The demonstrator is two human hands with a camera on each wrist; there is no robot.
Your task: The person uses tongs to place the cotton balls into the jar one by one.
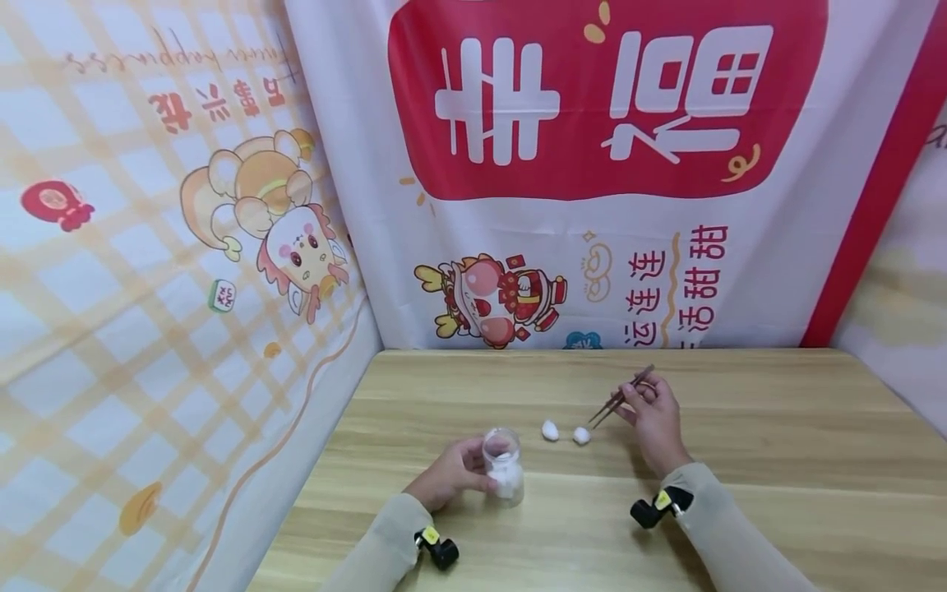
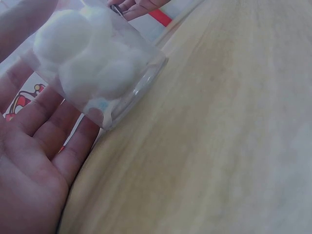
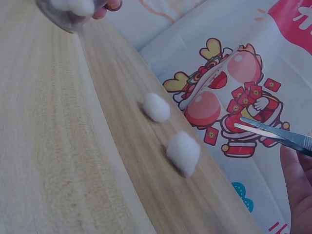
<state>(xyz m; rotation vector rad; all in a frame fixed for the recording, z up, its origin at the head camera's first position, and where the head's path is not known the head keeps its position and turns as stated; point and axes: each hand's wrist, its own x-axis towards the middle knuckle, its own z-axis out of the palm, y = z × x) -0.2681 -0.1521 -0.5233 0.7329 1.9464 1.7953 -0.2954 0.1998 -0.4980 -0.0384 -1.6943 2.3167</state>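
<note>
A clear jar point(image 1: 506, 477) holding several white cotton balls point(image 2: 80, 53) stands on the table, with my left hand point(image 1: 453, 475) curled round its left side. Metal tweezers point(image 1: 616, 400) are pinched in my right hand point(image 1: 657, 419); their tips are slightly apart with nothing between them. Two white cotton balls lie on the table between the hands: one point(image 1: 550, 430) nearer the jar, the other point(image 1: 581, 436) just below and left of the tweezer tips. In the right wrist view the tweezers point(image 3: 278, 134) point left, beside the nearer cotton ball point(image 3: 184, 153).
The wooden table point(image 1: 777, 427) meets a white and red printed cloth point(image 1: 592, 205) at its back edge. Another printed cloth point(image 1: 185, 329) with an orange check hangs along the left side. A wrist camera is strapped on each sleeve.
</note>
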